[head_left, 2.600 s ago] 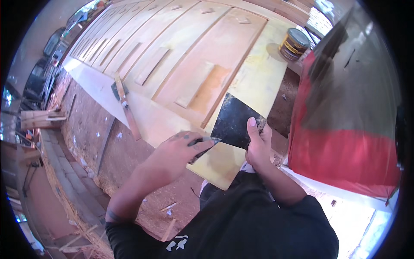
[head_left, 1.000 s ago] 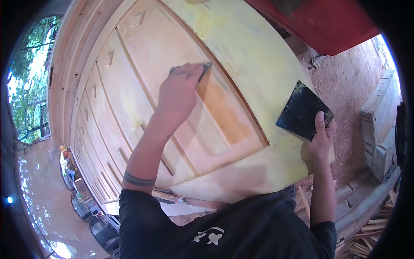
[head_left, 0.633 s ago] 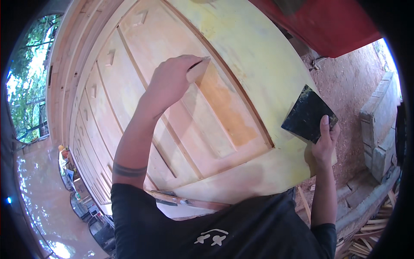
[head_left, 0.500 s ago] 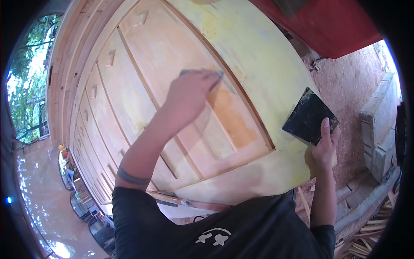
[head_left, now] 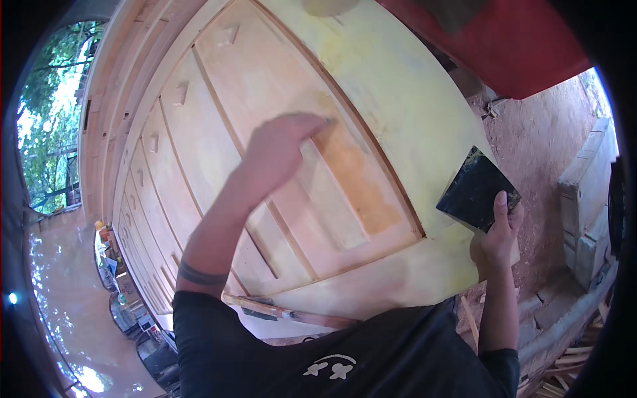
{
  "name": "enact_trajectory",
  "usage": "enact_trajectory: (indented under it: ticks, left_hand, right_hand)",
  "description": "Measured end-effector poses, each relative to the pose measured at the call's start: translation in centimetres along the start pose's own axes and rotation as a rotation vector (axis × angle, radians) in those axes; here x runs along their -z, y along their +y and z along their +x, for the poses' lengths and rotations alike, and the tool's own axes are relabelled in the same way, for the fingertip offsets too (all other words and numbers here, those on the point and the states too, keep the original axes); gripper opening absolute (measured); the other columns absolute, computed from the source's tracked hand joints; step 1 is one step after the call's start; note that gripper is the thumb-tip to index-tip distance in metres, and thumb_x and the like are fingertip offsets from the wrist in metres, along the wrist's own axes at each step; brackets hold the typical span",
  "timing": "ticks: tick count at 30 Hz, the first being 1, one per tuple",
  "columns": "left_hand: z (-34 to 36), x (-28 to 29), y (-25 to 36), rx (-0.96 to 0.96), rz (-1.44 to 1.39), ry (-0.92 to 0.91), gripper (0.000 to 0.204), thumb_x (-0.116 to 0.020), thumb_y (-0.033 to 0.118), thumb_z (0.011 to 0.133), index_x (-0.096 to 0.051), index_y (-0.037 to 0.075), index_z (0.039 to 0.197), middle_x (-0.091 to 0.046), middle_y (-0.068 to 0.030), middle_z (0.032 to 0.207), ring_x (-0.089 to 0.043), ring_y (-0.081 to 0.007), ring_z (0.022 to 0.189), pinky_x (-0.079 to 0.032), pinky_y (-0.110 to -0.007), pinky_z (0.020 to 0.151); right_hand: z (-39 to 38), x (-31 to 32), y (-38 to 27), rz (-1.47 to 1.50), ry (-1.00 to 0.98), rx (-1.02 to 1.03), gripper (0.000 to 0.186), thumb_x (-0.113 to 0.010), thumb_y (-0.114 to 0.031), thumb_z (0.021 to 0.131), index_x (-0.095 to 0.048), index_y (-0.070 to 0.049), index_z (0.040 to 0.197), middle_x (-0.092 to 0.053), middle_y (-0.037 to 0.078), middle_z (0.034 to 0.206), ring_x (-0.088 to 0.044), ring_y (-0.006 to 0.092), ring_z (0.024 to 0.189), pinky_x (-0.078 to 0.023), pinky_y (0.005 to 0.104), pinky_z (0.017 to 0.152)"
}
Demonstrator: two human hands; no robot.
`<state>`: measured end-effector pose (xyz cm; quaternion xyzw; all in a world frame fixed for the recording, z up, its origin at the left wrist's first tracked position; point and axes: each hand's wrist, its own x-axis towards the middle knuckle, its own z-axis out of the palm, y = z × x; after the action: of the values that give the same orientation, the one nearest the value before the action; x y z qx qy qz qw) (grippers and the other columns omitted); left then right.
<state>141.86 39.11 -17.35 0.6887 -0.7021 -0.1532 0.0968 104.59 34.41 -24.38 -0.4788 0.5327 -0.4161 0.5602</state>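
My left hand (head_left: 282, 142) is closed over a pale wooden panel (head_left: 265, 73) framed by raised strips. A thin dark flat scraper shows only as a small edge at its fingertips; the rest is hidden and slightly blurred. Beside those fingers an orange-tan smear (head_left: 358, 186) runs down the panel's right side, near a brown groove. To the right, my right hand (head_left: 499, 232) grips a square black plate (head_left: 478, 189) by its lower corner, thumb on top. The plate is held above the edge of the yellowish wooden border (head_left: 411, 132).
More slatted panels with small blocks (head_left: 179, 94) stretch away to the left. A wooden strip (head_left: 292, 313) lies close to my body. At the upper right hangs a red sheet (head_left: 517, 53). Concrete blocks (head_left: 587, 199) stand on the earth floor at the right, with wood scraps (head_left: 570, 361) below.
My left hand has moved a little down and left along the panel, baring more of the orange smear's upper end. My right hand still holds the black plate, almost in the same place.
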Motion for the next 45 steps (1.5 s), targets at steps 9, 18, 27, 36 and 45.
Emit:
enact_trajectory:
  ticks: [9,18,27,36,45]
  left_hand:
    - [1.5,-0.8,2.9,0.075,0.043,-0.095,0.036,-0.048,-0.001,0.079,-0.064,0.006,0.111,-0.064,-0.0127,0.111,-0.060,-0.0329,0.101,-0.047,-0.038,0.089]
    - [1.0,-4.7,0.9,0.039,0.388,0.204,0.044,-0.049,-0.002,0.077,-0.061,0.010,0.118,-0.061,-0.0094,0.117,-0.055,-0.0297,0.110,-0.046,-0.037,0.092]
    - [4.5,1.9,-3.1,0.255,0.074,0.056,0.042,-0.049,-0.003,0.077,-0.062,0.009,0.115,-0.063,-0.0118,0.111,-0.059,-0.0311,0.103,-0.048,-0.039,0.087]
    - [-0.2,-0.8,3.4,0.009,0.039,-0.089,0.046,-0.047,-0.009,0.069,-0.065,0.006,0.109,-0.064,-0.0135,0.108,-0.060,-0.0334,0.100,-0.047,-0.040,0.088]
    - [-2.1,-3.6,3.7,-0.096,0.268,0.077,0.048,-0.050,-0.007,0.071,-0.063,0.009,0.115,-0.063,-0.0103,0.115,-0.055,-0.0286,0.113,-0.047,-0.037,0.092]
  right_hand:
    - [-0.3,0.9,1.0,-0.019,-0.016,-0.030,0.028,-0.047,-0.025,0.100,-0.053,0.000,0.111,-0.056,0.006,0.104,-0.052,0.0132,0.093,-0.043,0.0273,0.084]
    - [-0.2,1.0,1.1,-0.022,-0.066,-0.047,0.031,-0.048,-0.026,0.099,-0.052,0.001,0.114,-0.058,0.007,0.106,-0.053,0.0139,0.095,-0.043,0.0285,0.085]
    - [-0.2,-1.2,-1.0,0.104,-0.038,-0.001,0.026,-0.052,-0.024,0.097,-0.058,0.002,0.101,-0.059,0.002,0.092,-0.052,0.0094,0.084,-0.043,0.0253,0.076]
    - [0.0,-0.3,-0.1,-0.012,-0.023,0.064,0.025,-0.052,-0.023,0.097,-0.059,0.001,0.097,-0.057,0.000,0.086,-0.049,0.0079,0.078,-0.039,0.0234,0.070]
    - [-0.9,-1.5,-1.5,0.061,0.015,0.026,0.022,-0.052,-0.022,0.097,-0.059,0.000,0.097,-0.055,-0.002,0.084,-0.046,0.0070,0.076,-0.038,0.0233,0.068]
